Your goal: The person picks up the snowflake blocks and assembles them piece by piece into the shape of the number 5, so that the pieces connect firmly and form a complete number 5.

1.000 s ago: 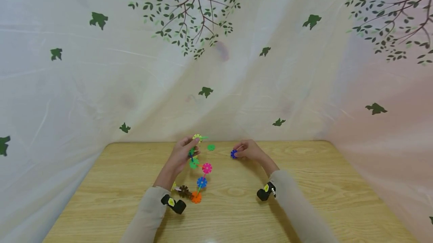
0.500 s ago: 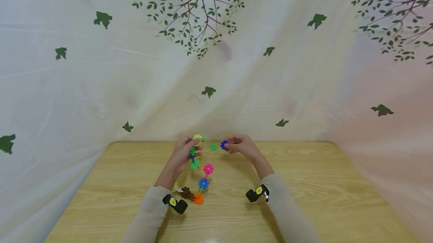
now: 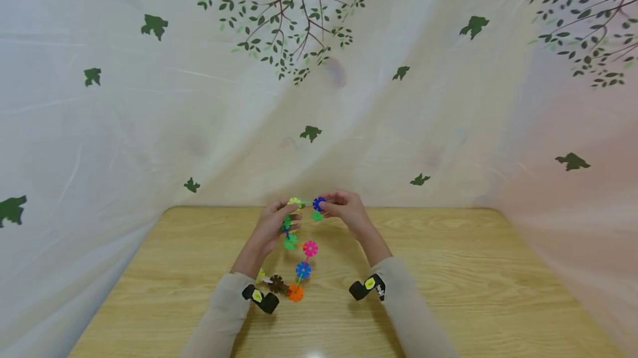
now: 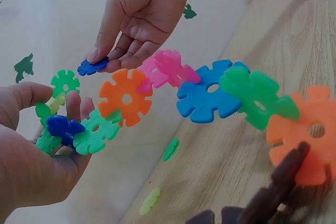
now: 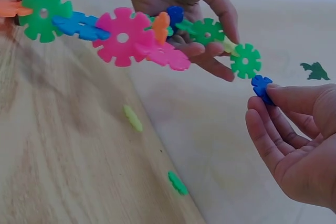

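My left hand (image 3: 264, 231) pinches a chain of interlocking notched plastic discs at a yellow disc (image 3: 294, 201) near its upper end. A green disc (image 5: 245, 52) sticks out past those fingertips as the end piece. Between thumb and fingers, my right hand (image 3: 350, 215) pinches a dark blue disc (image 5: 260, 88), held right at the green disc's edge; I cannot tell whether they touch. From the left hand the chain hangs through orange (image 4: 126, 85), pink (image 3: 310, 248), blue (image 3: 303, 269) and green discs to an orange disc (image 3: 296, 292) and brown ones (image 3: 276, 284) lower down.
A loose green disc (image 5: 177, 183) and a loose yellow disc (image 5: 133, 118) lie near the far edge of the wooden table (image 3: 448, 280). Behind the table hangs a pale curtain (image 3: 239, 142) printed with leaves and branches. Each sleeve carries a black wrist camera (image 3: 366, 287).
My right hand has moved left and slightly up with the dark blue disc, up to the chain's green end disc. The left hand has stayed nearly in place, keeping its grip.
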### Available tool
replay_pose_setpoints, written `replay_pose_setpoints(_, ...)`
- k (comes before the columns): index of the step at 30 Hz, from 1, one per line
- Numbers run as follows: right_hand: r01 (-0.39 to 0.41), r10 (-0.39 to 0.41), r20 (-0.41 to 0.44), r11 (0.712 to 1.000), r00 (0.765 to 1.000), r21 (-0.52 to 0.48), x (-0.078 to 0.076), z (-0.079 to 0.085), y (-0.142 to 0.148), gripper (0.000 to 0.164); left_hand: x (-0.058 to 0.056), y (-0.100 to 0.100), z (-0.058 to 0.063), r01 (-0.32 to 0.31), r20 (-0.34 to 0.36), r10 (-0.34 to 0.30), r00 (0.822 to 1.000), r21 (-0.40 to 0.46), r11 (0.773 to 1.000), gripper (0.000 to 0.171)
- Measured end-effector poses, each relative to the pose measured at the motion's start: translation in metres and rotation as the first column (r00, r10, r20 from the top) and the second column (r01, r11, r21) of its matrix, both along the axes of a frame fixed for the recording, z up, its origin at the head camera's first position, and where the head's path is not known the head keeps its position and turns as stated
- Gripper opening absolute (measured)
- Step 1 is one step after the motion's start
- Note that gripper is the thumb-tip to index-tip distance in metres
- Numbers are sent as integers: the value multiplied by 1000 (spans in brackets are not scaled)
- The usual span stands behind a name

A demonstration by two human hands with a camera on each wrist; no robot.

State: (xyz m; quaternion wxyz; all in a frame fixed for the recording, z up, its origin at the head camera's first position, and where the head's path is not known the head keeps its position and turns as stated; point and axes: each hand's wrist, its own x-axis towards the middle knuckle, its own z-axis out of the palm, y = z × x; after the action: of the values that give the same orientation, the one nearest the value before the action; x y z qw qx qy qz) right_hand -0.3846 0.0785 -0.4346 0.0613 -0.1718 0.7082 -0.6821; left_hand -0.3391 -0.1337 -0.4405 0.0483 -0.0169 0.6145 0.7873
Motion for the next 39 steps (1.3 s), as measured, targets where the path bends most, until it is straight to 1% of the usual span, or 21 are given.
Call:
replay_pose_setpoints(4,15,-15,-1,1000,1000,-17,4,1,-4,26,0,0,1,20,-7,-20,1000,-15,1000,30)
replay_pose_setpoints(9,28,-28,2,999,1000,-21,8,4,-5,25,0,-1,1,48,-28,-49,998,-27,998,29)
replay_pose_setpoints(17,17,-18,-8,1000,1000,-20,8,2,-3,28,-1,-1,-1,81,-60,-85,995,-68,994,45)
replay_pose_setpoints(23,13,-13,-46,1000,999,13,9,3,0,29,-2,0,-4,102,-84,-110,990,-100,990,47)
replay_pose_setpoints(31,17,-11,-72,997,997,70,9,5,1,26,0,-1,-3,114,-109,-128,986,-123,986,47)
replay_pose_setpoints(35,0,7,-79,995,997,95,9,8,4,26,0,0,-3,120,-102,-134,986,-127,985,41)
replay_pose_setpoints(39,-26,34,-76,994,997,108,10,11,8,24,-1,-1,-3,137,-105,-151,983,-128,982,43)
